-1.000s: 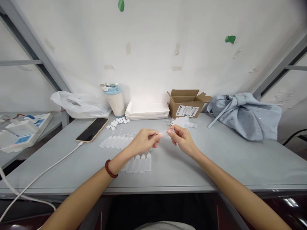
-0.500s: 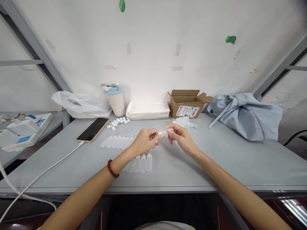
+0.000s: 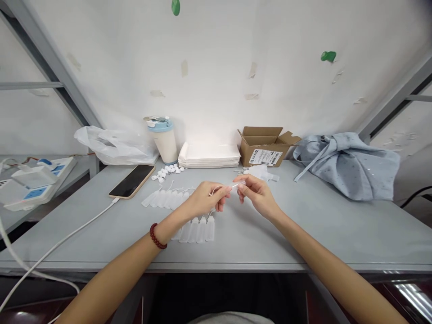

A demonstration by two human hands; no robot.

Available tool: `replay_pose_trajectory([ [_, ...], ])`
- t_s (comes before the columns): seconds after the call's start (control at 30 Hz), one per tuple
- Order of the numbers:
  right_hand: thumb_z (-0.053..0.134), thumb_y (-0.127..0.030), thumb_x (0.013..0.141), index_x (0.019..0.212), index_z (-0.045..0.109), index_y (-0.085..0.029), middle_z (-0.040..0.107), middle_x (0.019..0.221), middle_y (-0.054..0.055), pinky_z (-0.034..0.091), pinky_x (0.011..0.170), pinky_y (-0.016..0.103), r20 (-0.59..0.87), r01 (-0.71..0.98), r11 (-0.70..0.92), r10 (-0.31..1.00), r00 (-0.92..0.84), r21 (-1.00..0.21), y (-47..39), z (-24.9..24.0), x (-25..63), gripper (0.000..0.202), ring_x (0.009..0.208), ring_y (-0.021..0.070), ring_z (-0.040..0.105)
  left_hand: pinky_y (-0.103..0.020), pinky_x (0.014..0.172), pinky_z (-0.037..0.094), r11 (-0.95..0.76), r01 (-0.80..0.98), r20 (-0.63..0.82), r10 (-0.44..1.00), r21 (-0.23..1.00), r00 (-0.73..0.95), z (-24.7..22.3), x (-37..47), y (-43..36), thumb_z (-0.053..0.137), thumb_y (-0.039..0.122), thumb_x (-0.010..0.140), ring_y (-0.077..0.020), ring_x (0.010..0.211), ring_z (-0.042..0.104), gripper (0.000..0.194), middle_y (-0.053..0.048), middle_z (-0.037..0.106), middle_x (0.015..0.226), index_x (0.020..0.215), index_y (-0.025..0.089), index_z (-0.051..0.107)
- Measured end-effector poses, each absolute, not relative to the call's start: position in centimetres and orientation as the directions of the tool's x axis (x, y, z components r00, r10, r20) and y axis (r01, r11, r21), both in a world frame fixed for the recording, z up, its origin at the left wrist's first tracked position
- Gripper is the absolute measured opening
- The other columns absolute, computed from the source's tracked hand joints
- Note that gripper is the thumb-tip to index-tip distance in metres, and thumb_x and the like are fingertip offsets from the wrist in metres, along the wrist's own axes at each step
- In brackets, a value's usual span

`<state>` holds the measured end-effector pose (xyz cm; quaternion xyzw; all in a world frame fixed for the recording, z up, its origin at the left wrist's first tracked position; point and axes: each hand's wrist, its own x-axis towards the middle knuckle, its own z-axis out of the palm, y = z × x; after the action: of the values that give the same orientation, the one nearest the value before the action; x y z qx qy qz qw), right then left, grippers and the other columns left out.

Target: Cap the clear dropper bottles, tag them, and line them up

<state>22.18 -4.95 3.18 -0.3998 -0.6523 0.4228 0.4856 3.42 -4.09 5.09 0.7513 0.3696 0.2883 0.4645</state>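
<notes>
My left hand (image 3: 211, 195) is closed on a thin white cord that loops over its fingers. Close beside it on the right, my right hand (image 3: 254, 192) pinches a small translucent piece (image 3: 240, 183), with the cord's end reaching it. Behind and below my left hand lie two rows of translucent pouches with cords, a back row (image 3: 165, 199) and a front row (image 3: 201, 230). Several small white caps (image 3: 168, 170) lie in front of the cup. More translucent pieces (image 3: 259, 172) are piled behind my right hand.
On the grey table (image 3: 270, 243) are a charging phone (image 3: 132, 181), a cup (image 3: 164, 144), a plastic bag (image 3: 116, 146), a stack of white sheets (image 3: 209, 156), an open cardboard box (image 3: 265, 148) and a blue cloth bag (image 3: 351, 166). A white cable (image 3: 74, 231) crosses the left side.
The translucent piece between my hands has turned and more of it is hidden in my right fingers. My left fingers have shifted along the cord. The view has moved slightly.
</notes>
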Motion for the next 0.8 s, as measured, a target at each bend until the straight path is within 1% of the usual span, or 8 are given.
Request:
replay_pose_trajectory([
  [0.13, 0.056, -0.042, 0.082, 0.089, 0.06, -0.018, 0.046, 0.054, -0.005, 0.046, 0.049, 0.028, 0.251, 0.056, 0.266, 0.949, -0.192, -0.962, -4.8, 2.9, 22.1, 0.025, 0.048, 0.0106, 0.048, -0.021, 0.055, 0.037, -0.548, 0.418, 0.258, 0.777, 0.724, 0.574, 4.8, 3.7, -4.3, 0.042, 0.036, 0.091, -0.0097, 0.051, 0.05, 0.04, 0.002, 0.054, 0.053, 0.056, 0.016, 0.047],
  [0.27, 0.06, -0.043, 0.078, 0.085, 0.061, -0.017, 0.045, 0.054, -0.005, 0.045, 0.04, 0.026, 0.178, 0.023, 0.185, 0.97, -0.166, -0.983, -4.7, 2.6, 21.9, 0.027, 0.045, 0.0096, 0.044, -0.024, 0.054, 0.031, -0.732, 0.514, 0.385, 0.677, 0.447, 0.628, 3.8, 3.6, -3.8, 0.038, 0.032, 0.094, -0.0107, 0.051, 0.043, 0.039, 0.0, 0.051, 0.057, 0.059, 0.017, 0.046],
  [0.37, 0.064, -0.044, 0.074, 0.08, 0.06, -0.017, 0.043, 0.051, -0.006, 0.043, 0.035, 0.024, 0.125, 0.011, 0.128, 0.983, -0.132, -0.992, -4.8, 2.7, 21.7, 0.029, 0.042, 0.0085, 0.041, -0.027, 0.052, 0.028, -0.778, 0.579, 0.42, 0.623, 0.243, 0.66, 3.1, 3.4, -3.4, 0.035, 0.033, 0.095, -0.0126, 0.052, 0.041, 0.037, -0.002, 0.052, 0.063, 0.067, 0.016, 0.05],
  [0.47, 0.066, -0.045, 0.073, 0.076, 0.058, -0.017, 0.042, 0.049, -0.007, 0.041, 0.032, 0.023, 0.089, 0.01, 0.09, 0.992, -0.094, -0.996, -5.0, 2.8, 21.4, 0.029, 0.038, 0.0075, 0.039, -0.027, 0.051, 0.027, -0.78, 0.615, 0.41, 0.602, 0.119, 0.685, 2.6, 3.3, -3.2, 0.032, 0.034, 0.096, -0.0132, 0.051, 0.041, 0.037, -0.004, 0.053, 0.065, 0.074, 0.014, 0.054],
  [0.57, 0.067, -0.044, 0.071, 0.075, 0.057, -0.016, 0.043, 0.049, -0.007, 0.038, 0.03, 0.022, 0.052, -0.003, 0.052, 0.996, -0.075, -0.999, -5.1, 2.9, 21.2, 0.03, 0.037, 0.007, 0.038, -0.027, 0.05, 0.029, -0.783, 0.619, 0.411, 0.585, 0.063, 0.699, 2.4, 3.2, -3.1, 0.032, 0.033, 0.096, -0.0136, 0.052, 0.044, 0.036, -0.004, 0.053, 0.066, 0.078, 0.013, 0.056],
  [0.63, 0.068, -0.044, 0.071, 0.074, 0.057, -0.016, 0.043, 0.049, -0.007, 0.037, 0.029, 0.021, 0.041, -0.02, 0.04, 0.996, -0.075, -0.999, -5.2, 2.9, 21.2, 0.03, 0.036, 0.0068, 0.038, -0.026, 0.05, 0.031, -0.787, 0.613, 0.425, 0.58, 0.071, 0.695, 2.3, 3.3, -3.0, 0.033, 0.033, 0.096, -0.0139, 0.053, 0.046, 0.035, -0.004, 0.054, 0.067, 0.079, 0.014, 0.056],
  [0.7, 0.068, -0.043, 0.071, 0.074, 0.057, -0.016, 0.044, 0.049, -0.007, 0.038, 0.03, 0.021, 0.048, -0.038, 0.045, 0.996, -0.081, -0.998, -5.1, 3.0, 21.2, 0.029, 0.036, 0.0069, 0.039, -0.026, 0.052, 0.035, -0.786, 0.601, 0.443, 0.594, 0.144, 0.671, 2.3, 3.3, -2.9, 0.036, 0.033, 0.096, -0.0139, 0.055, 0.05, 0.032, -0.003, 0.056, 0.069, 0.08, 0.014, 0.056],
  [0.8, 0.067, -0.042, 0.073, 0.075, 0.056, -0.017, 0.047, 0.05, -0.006, 0.039, 0.035, 0.021, 0.068, -0.062, 0.066, 0.997, -0.031, -0.996, -4.9, 3.2, 21.6, 0.028, 0.039, 0.0071, 0.043, -0.025, 0.058, 0.041, -0.737, 0.606, 0.471, 0.666, 0.299, 0.578, 2.7, 3.1, -2.5, 0.043, 0.033, 0.093, -0.0142, 0.065, 0.055, 0.022, -0.003, 0.061, 0.078, 0.092, 0.015, 0.057],
])
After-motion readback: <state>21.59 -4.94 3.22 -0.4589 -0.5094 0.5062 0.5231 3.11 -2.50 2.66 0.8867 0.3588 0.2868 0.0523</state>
